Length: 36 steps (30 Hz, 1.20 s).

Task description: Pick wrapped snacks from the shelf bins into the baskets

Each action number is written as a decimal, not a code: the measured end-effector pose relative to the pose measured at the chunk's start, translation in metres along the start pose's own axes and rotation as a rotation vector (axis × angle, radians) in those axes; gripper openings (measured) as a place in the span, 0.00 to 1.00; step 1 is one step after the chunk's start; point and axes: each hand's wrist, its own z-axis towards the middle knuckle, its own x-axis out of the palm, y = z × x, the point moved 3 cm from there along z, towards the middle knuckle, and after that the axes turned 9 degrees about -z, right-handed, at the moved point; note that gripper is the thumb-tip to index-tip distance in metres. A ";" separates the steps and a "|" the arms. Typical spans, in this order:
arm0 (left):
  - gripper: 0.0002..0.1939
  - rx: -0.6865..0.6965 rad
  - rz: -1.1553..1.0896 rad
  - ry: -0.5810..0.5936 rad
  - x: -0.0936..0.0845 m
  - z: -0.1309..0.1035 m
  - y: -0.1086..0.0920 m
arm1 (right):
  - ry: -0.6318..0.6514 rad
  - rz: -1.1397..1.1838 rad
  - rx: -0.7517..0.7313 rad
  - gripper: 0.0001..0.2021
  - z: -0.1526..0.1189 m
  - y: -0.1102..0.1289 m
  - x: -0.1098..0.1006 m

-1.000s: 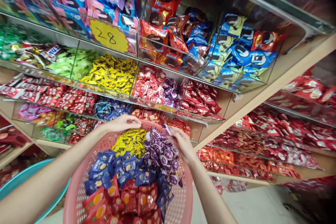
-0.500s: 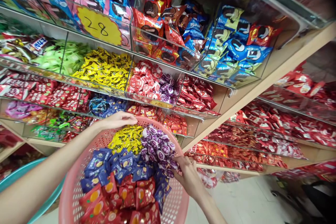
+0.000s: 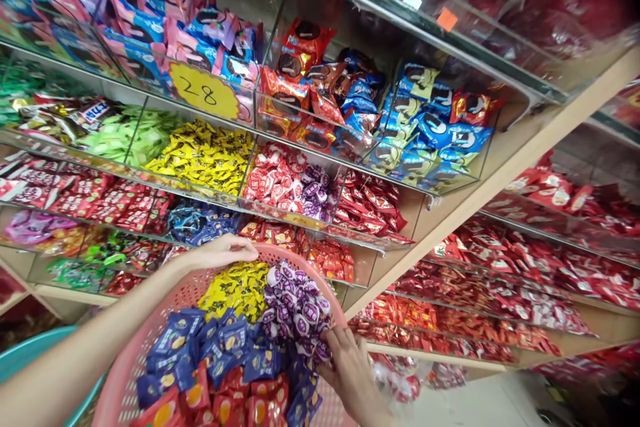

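A pink plastic basket (image 3: 119, 373) full of wrapped candies is tilted below the shelves. My left hand (image 3: 223, 252) is closed over its far rim, with the thumb side up. Inside, yellow packets (image 3: 235, 290) and purple-and-white twist-wrapped candies (image 3: 297, 303) lie at the far side. Dark blue packets (image 3: 220, 347) fill the middle, and red packets with an orange fruit print (image 3: 250, 400) lie nearest me. At the right edge of the purple heap, my right hand (image 3: 350, 367) has its fingers curled against those candies; its fingertips are partly hidden among them.
Stepped shelves with clear fronts hold sorted sweets, including yellow candies (image 3: 205, 157) and blue cookie packs (image 3: 450, 130). A yellow price tag (image 3: 203, 90) reads 28. A slanting wooden divider (image 3: 500, 193) separates another rack. A turquoise tub (image 3: 45, 340) stands lower left.
The view has tilted up, so the shelves sit lower in the picture. The basket and both hands appear slightly lower and further left. My right hand's fingers have shifted along the purple candies.
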 end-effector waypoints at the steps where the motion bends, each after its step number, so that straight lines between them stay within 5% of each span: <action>1: 0.20 0.003 -0.004 0.002 0.000 0.000 0.001 | -0.014 -0.003 -0.002 0.21 0.002 -0.001 -0.003; 4: 0.20 0.009 -0.001 0.005 0.001 0.000 0.001 | -0.111 -0.025 -0.017 0.17 0.016 0.000 -0.034; 7: 0.20 0.002 0.004 0.006 0.002 -0.001 -0.003 | -0.254 -0.061 -0.096 0.13 0.043 0.014 -0.094; 11: 0.21 -0.010 0.018 0.000 0.004 -0.005 -0.010 | -0.427 -0.111 -0.236 0.14 0.099 0.046 -0.180; 14: 0.22 -0.016 0.018 -0.014 0.004 -0.006 -0.015 | -0.431 -0.231 -0.203 0.14 0.154 0.065 -0.215; 18: 0.22 -0.011 0.007 -0.041 0.005 -0.008 -0.018 | -0.393 -0.347 -0.069 0.12 0.222 0.070 -0.224; 22: 0.22 -0.014 -0.013 -0.054 0.006 -0.011 -0.019 | -0.354 -0.444 0.028 0.09 0.259 0.066 -0.214; 36: 0.22 -0.040 -0.041 -0.033 0.006 -0.009 -0.013 | -0.293 -0.656 -0.045 0.12 0.258 0.055 -0.205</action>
